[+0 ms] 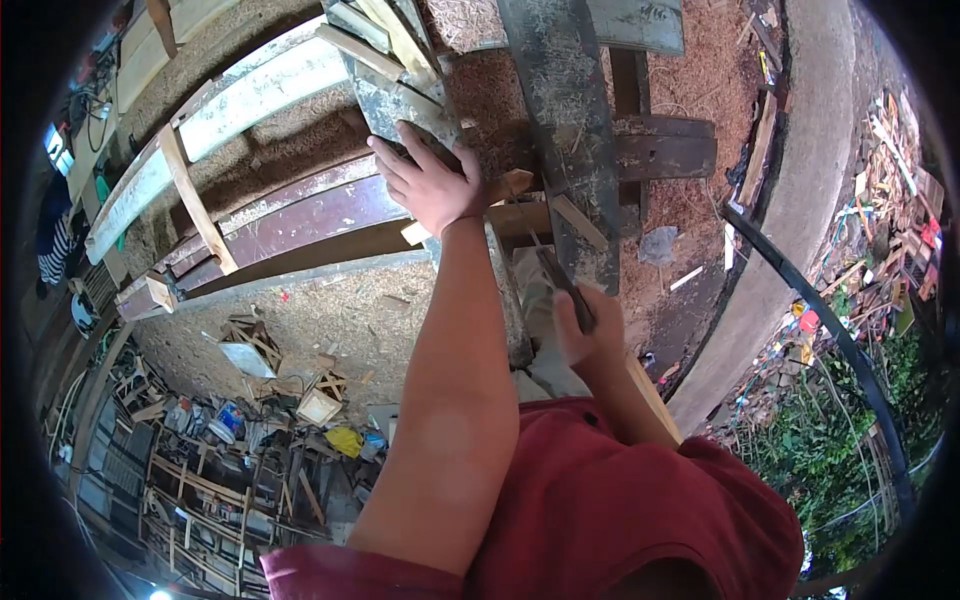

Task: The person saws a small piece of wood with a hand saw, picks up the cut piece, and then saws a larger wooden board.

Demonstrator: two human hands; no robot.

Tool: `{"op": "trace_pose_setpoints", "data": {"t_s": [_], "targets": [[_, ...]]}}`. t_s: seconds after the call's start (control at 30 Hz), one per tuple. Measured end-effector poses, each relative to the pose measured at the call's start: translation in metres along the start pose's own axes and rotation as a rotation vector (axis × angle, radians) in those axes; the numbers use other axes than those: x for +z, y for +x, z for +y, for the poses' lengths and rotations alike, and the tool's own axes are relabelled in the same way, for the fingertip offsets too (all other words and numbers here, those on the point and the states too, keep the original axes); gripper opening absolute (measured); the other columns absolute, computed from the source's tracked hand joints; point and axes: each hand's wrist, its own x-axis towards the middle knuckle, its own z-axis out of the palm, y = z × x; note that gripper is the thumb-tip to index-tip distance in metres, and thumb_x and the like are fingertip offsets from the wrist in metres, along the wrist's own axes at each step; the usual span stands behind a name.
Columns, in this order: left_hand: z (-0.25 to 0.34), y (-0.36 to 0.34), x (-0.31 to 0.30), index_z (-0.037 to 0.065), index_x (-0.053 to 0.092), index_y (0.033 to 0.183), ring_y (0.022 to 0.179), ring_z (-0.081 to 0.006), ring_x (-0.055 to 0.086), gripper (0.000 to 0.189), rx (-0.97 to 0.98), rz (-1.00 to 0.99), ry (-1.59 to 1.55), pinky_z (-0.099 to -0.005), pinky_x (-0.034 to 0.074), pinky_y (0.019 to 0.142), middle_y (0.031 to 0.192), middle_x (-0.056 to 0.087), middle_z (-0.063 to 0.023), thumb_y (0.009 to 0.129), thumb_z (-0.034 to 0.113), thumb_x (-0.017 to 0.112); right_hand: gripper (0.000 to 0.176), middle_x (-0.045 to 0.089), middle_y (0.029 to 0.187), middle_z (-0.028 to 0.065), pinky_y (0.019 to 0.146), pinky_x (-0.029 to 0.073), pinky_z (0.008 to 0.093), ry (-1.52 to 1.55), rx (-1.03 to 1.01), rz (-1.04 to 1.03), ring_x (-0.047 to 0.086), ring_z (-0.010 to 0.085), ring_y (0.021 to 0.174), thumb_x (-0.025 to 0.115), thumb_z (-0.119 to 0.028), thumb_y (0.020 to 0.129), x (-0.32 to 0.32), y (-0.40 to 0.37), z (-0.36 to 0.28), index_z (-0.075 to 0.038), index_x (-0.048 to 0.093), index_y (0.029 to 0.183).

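Observation:
My left hand (435, 185) presses down with spread fingers near the end of a purplish plank (300, 222), beside a pale, worn board (395, 105). To its right my right hand (590, 325) is closed around the dark handle of a tool (563, 280), which looks like a saw. Its thin blade points up toward a wooden piece between my hands; where the blade touches is hard to make out. A dark, scuffed board (570, 110) runs up and down just beyond the tool, with a short wood strip (580, 222) lying on it.
Long whitish planks (240, 100) stretch to the upper left, crossed by a narrow batten (192, 195). Sawdust and shavings cover the ground. A concrete strip (800, 200) curves along the right, with a dark hose-like band (820, 310) across it. Wooden scraps (325, 395) lie at lower left.

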Motion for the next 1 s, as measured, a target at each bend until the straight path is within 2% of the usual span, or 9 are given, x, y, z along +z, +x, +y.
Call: {"op": "trace_pose_setpoints", "data": {"t_s": [0.13, 0.27, 0.43, 0.53, 0.63, 0.73, 0.83, 0.93, 1.0], "targets": [[0.004, 0.001, -0.005, 0.011, 0.037, 0.164, 0.154, -0.0486, 0.03, 0.084, -0.01, -0.005, -0.028, -0.0624, 0.032, 0.119, 0.174, 0.019, -0.0272, 0.09, 0.04, 0.064, 0.033, 0.062, 0.066, 0.0191, 0.059, 0.048, 0.0412, -0.019, -0.004, 0.03, 0.062, 0.0292, 0.057, 0.069, -0.027, 0.098, 0.02, 0.025, -0.021, 0.001, 0.064, 0.082], [0.003, 0.001, -0.002, 0.011, 0.037, 0.165, 0.154, -0.0485, 0.03, 0.084, -0.023, -0.009, -0.027, -0.0626, 0.032, 0.12, 0.173, 0.019, -0.0272, 0.091, 0.04, 0.063, 0.033, 0.062, 0.066, 0.0199, 0.06, 0.049, 0.0424, 0.023, 0.01, -0.045, 0.063, 0.0336, 0.06, 0.069, -0.027, 0.098, -0.003, -0.01, 0.007, 0.001, 0.063, 0.081], [0.002, 0.0, -0.001, 0.011, 0.036, 0.165, 0.153, -0.0494, 0.031, 0.085, 0.012, 0.022, -0.028, -0.063, 0.032, 0.119, 0.173, 0.021, -0.0282, 0.09, 0.039, 0.064, 0.029, 0.064, 0.068, 0.0194, 0.059, 0.049, 0.041, -0.078, -0.049, 0.057, 0.066, 0.0349, 0.06, 0.069, -0.023, 0.097, 0.023, 0.038, -0.015, 0.0, 0.063, 0.081], [-0.001, 0.0, 0.004, 0.011, 0.035, 0.165, 0.151, -0.0506, 0.033, 0.087, 0.04, 0.04, 0.013, -0.0635, 0.034, 0.118, 0.172, 0.021, -0.0289, 0.089, 0.039, 0.064, 0.027, 0.065, 0.07, 0.0196, 0.059, 0.049, 0.0425, 0.047, 0.028, -0.055, 0.066, 0.0362, 0.06, 0.069, -0.024, 0.097, -0.007, -0.008, -0.007, -0.001, 0.065, 0.082], [-0.005, 0.001, 0.008, 0.01, 0.034, 0.166, 0.149, -0.0528, 0.035, 0.088, 0.067, 0.065, 0.021, -0.0642, 0.036, 0.117, 0.171, 0.022, -0.0305, 0.088, 0.04, 0.062, 0.028, 0.065, 0.07, 0.0198, 0.059, 0.049, 0.0428, 0.113, 0.037, -0.046, 0.065, 0.0363, 0.06, 0.07, -0.024, 0.097, -0.011, -0.015, -0.012, -0.001, 0.065, 0.083], [-0.003, -0.004, 0.005, 0.01, 0.035, 0.166, 0.148, -0.0535, 0.036, 0.085, 0.06, 0.066, 0.03, -0.0635, 0.036, 0.118, 0.17, 0.024, -0.0319, 0.09, 0.041, 0.06, 0.026, 0.065, 0.069, 0.0183, 0.059, 0.049, 0.0419, -0.01, -0.077, 0.024, 0.065, 0.0354, 0.059, 0.071, -0.024, 0.097, 0.017, 0.04, -0.022, -0.002, 0.066, 0.083], [-0.002, 0.0, 0.007, 0.011, 0.038, 0.164, 0.15, -0.0519, 0.036, 0.08, 0.064, 0.07, 0.011, -0.0615, 0.035, 0.12, 0.169, 0.026, -0.0313, 0.093, 0.041, 0.06, 0.027, 0.065, 0.07, 0.0201, 0.06, 0.05, 0.0429, 0.022, 0.014, -0.057, 0.065, 0.0375, 0.061, 0.07, -0.025, 0.097, -0.006, 0.005, -0.017, -0.002, 0.067, 0.084], [-0.005, 0.0, 0.012, 0.01, 0.033, 0.167, 0.148, -0.0537, 0.038, 0.086, 0.09, 0.091, 0.046, -0.0643, 0.038, 0.116, 0.168, 0.025, -0.0341, 0.09, 0.039, 0.059, 0.027, 0.063, 0.069, 0.0203, 0.06, 0.049, 0.0437, 0.108, 0.101, -0.057, 0.063, 0.0379, 0.061, 0.07, -0.026, 0.097, -0.024, -0.026, -0.014, -0.002, 0.067, 0.084], [-0.006, 0.001, 0.013, 0.011, 0.033, 0.167, 0.148, -0.0533, 0.039, 0.086, 0.105, 0.102, 0.049, -0.0638, 0.039, 0.116, 0.169, 0.025, -0.0336, 0.09, 0.039, 0.059, 0.027, 0.064, 0.07, 0.0209, 0.062, 0.05, 0.0438, -0.013, 0.019, -0.021, 0.065, 0.0388, 0.063, 0.069, -0.026, 0.097, 0.002, 0.012, -0.013, -0.002, 0.067, 0.084]]}}
